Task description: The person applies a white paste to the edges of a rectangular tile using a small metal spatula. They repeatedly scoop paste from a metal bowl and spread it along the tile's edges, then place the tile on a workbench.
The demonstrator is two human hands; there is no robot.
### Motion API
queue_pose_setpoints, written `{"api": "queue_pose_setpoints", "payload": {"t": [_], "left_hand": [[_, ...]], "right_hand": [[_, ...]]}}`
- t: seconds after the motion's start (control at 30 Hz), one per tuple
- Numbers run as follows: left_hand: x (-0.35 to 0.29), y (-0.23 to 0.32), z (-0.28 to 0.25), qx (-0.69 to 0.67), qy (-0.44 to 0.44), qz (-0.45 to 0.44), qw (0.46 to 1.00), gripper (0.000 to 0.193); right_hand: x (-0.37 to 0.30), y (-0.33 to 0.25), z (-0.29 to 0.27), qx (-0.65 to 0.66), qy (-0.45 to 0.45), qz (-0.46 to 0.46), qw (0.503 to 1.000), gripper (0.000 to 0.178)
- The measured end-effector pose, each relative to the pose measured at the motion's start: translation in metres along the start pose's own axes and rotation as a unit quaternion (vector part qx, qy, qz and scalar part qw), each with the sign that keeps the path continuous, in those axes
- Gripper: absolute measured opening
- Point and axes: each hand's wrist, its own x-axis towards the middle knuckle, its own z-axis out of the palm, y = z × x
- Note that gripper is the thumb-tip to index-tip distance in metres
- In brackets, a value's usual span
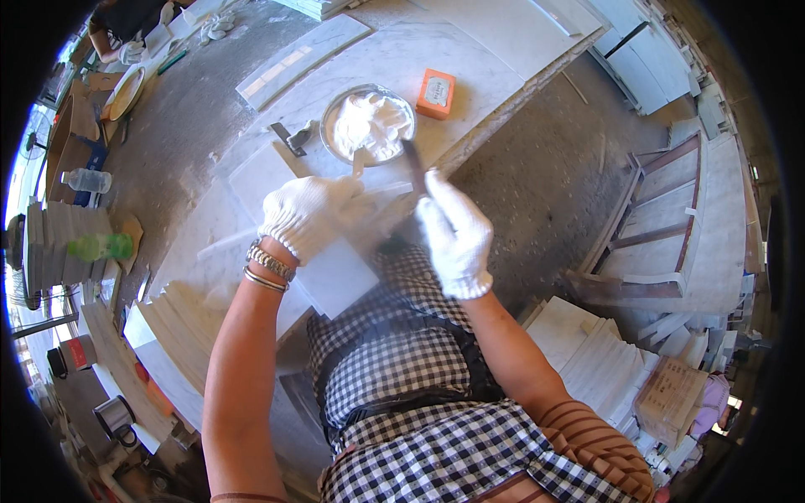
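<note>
My left hand (310, 216), in a white knit glove, is closed around a long thin pale strip (392, 193), partly smeared by motion. My right hand (457, 239), also gloved, grips a dark flat-bladed scraper (413, 168) pointing up toward the bowl. Just beyond both hands stands a round metal bowl (328, 149) filled with thick white paste (369, 126). A short pale stick (359, 163) shows at the bowl's near rim. Left of the bowl lies a second scraper (289, 139) with a dark blade. Flat white slabs (340, 277) lie below my left hand.
An orange box (436, 93) sits right of the bowl on the marble table (478, 75). A long slab (303, 60) lies at the far left. Stacked stone pieces (189, 327) stand at left, more slabs (579, 348) at right. Another person's gloved hand (132, 53) shows far left.
</note>
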Motion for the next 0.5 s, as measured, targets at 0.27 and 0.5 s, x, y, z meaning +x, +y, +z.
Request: {"api": "queue_pose_setpoints", "payload": {"t": [0.27,0.5], "left_hand": [[-0.006,0.01,0.004,0.005,0.014,-0.026,1.0,0.04],[-0.037,0.016,0.062,-0.03,0.19,0.086,0.978,0.044]], "right_hand": [[-0.012,0.019,-0.027,0.053,-0.005,0.162,0.985,0.04],[-0.023,0.038,-0.032,0.011,-0.038,0.12,0.992,0.041]]}}
